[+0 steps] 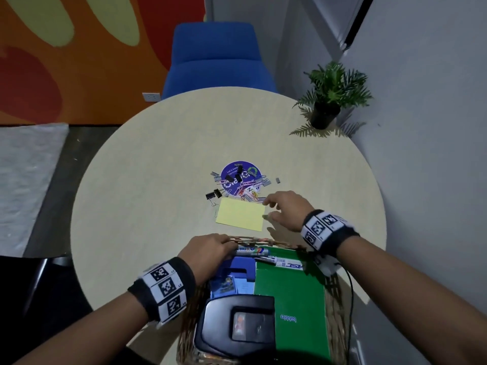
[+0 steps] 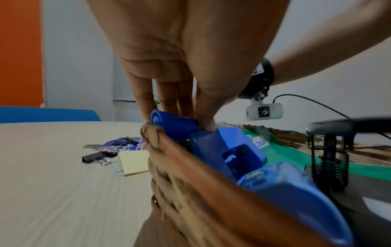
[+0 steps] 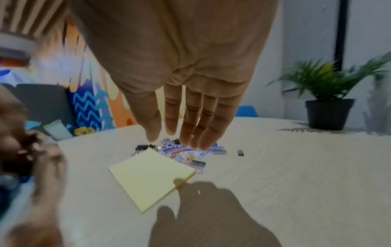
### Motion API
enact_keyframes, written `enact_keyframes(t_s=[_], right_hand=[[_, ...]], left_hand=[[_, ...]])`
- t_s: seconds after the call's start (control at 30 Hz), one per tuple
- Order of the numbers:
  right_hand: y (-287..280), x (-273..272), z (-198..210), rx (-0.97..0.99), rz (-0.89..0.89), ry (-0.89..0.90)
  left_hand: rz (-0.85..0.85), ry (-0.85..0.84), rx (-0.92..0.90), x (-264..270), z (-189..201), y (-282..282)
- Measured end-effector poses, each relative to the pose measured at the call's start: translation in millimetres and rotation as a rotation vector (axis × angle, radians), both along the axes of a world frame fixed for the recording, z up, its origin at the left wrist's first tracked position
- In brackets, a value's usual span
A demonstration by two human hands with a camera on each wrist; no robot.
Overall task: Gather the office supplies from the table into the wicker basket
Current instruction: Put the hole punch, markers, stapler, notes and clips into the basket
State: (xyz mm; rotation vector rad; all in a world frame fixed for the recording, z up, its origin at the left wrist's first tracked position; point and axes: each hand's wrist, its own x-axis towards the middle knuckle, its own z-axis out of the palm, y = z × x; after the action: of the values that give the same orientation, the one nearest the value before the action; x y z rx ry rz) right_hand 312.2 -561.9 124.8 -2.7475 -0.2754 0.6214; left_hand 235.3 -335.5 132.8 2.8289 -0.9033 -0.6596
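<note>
Now the blue marker (image 2: pixel 175 127) is pinched by the left hand (image 1: pixel 208 250) at the wicker basket (image 2: pixel 190 192) rim, its body hidden. Above the yellow sticky notes (image 1: pixel 240 213), the right hand (image 1: pixel 283 208) is held released; the clips (image 3: pixel 186 153) are blurred.

The round table (image 1: pixel 147 180) was pale beige with a faint wood grain, and the sticky-note pad (image 1: pixel 240 214) on it was light yellow. The wicker basket (image 2: pixel 169 167) was woven brown, holding a green folder (image 1: pixel 291 288) and a blue stapler (image 2: pixel 228 150). Both wristbands (image 1: pixel 163 288) were black with black-and-white square marker patterns.
</note>
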Motion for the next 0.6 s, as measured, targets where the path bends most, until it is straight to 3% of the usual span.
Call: enact_keyframes(t_s=[0.13,0.33,0.6], right_hand=[[19.7,36.5,-31.1,-0.159,0.123,0.087],[47.2,64.1,-46.2,-0.249,0.238,-0.030],[65.6,64.1,-56.6,-0.307,0.250,-0.048]], left_hand=[[0.043,0.043,0.044,-4.1,-4.8,-4.0],[0.029,0.014,0.119,-0.7,-8.3,-11.2],[0.358,-0.202,-0.274,-22.5,15.8,39.8]])
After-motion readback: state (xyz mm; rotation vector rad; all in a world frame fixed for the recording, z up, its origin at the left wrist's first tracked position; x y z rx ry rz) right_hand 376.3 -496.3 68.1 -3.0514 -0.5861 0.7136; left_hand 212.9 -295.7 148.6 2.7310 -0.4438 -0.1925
